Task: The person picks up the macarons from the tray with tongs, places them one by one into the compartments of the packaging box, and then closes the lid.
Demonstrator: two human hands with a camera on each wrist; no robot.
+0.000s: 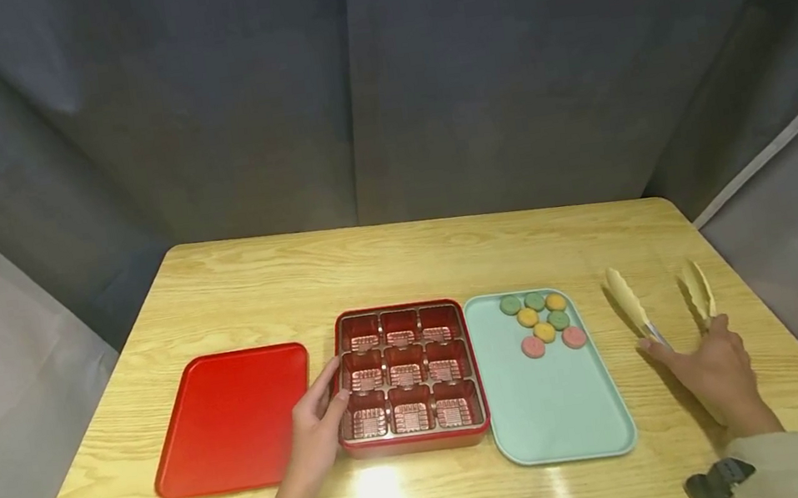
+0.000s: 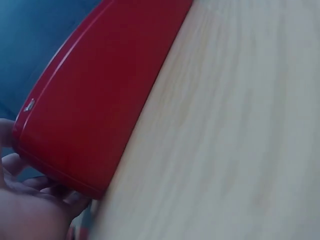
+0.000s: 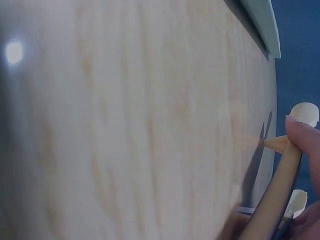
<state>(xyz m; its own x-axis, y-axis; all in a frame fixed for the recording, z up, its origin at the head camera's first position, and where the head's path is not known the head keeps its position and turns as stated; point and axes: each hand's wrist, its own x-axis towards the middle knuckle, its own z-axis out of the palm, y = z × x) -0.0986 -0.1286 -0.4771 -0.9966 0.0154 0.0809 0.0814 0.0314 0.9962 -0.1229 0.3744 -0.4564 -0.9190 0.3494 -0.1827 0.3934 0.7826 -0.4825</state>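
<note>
A red square box (image 1: 416,445) with a clear divided insert (image 1: 408,387) stands mid-table, its compartments bare. My left hand (image 1: 315,420) grips its left side, thumb over the rim; the left wrist view has fingers around a corner of the red wall (image 2: 95,105). On the right, my right hand (image 1: 718,375) holds tongs (image 1: 627,299) with cream, scalloped tips spread wide apart, pointing away from me. The right wrist view shows a thumb along the tongs' handle (image 3: 272,197). Green, yellow and pink macaron-like rounds (image 1: 544,332) lie on the pale green tray (image 1: 557,413), toward its far end.
A bare red tray (image 1: 233,422) lies left of the box. The pale green tray sits against the box's right side, between it and the tongs. Beyond the wooden table's (image 1: 267,283) far edge hang dark grey curtains (image 1: 260,116).
</note>
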